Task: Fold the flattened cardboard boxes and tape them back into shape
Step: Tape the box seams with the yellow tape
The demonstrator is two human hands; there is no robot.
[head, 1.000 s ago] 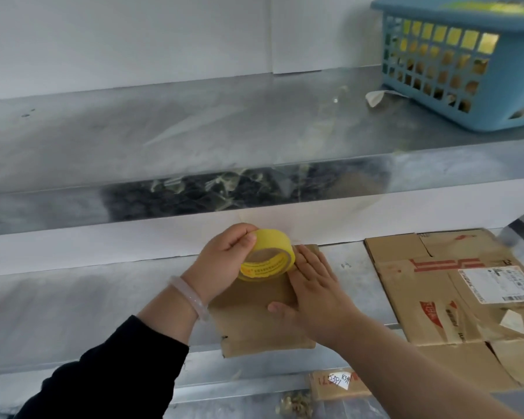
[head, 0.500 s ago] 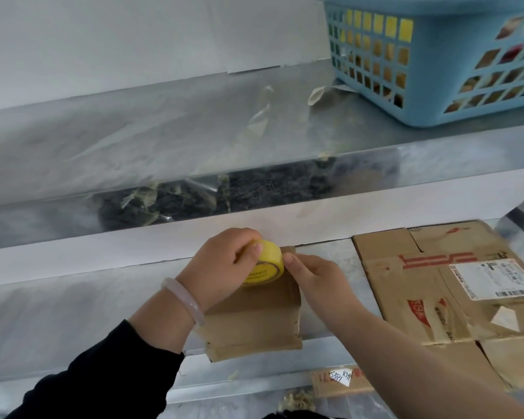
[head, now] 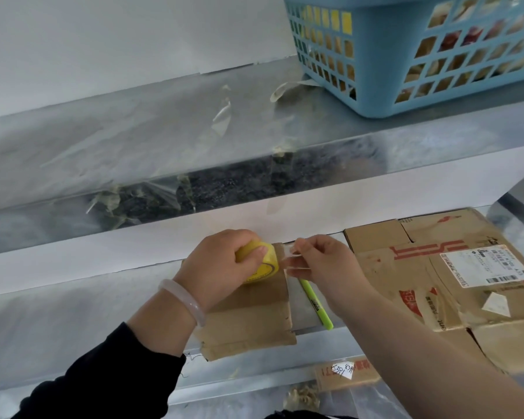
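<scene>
While the left hand (head: pixel 217 267) sits on top of the small flattened cardboard box (head: pixel 254 322), its grip is clamped round the yellow tape roll (head: pixel 263 266), thumb over the near edge. The roll rests on the far end of that box. Black print on the roll's side is too small to read.

The right hand (head: pixel 324 267) is just right of the roll. Its grip is pinched together on the free end of a clear tape strip (head: pixel 294 261), which runs from the roll to the fingers.

The box lies flat on the metal shelf (head: pixel 58 328), its near edge overhanging the front lip. A green pen (head: pixel 316 303) lies just beside its right edge, with a black mark I can't read.

Further right is a stack of larger flattened boxes (head: pixel 421 267):
- Red logo bars and red print, characters blurred.
- A white shipping label (head: pixel 484 264) with a barcode, text illegible.

Below the shelf, a white tag (head: pixel 344 370) has handwritten digits, "539" roughly and the rest unclear.

A blue basket (head: pixel 406 71) sits on the upper shelf, top right. The left wrist has a pale bracelet (head: pixel 183 300) and a black sleeve (head: pixel 118 373).
</scene>
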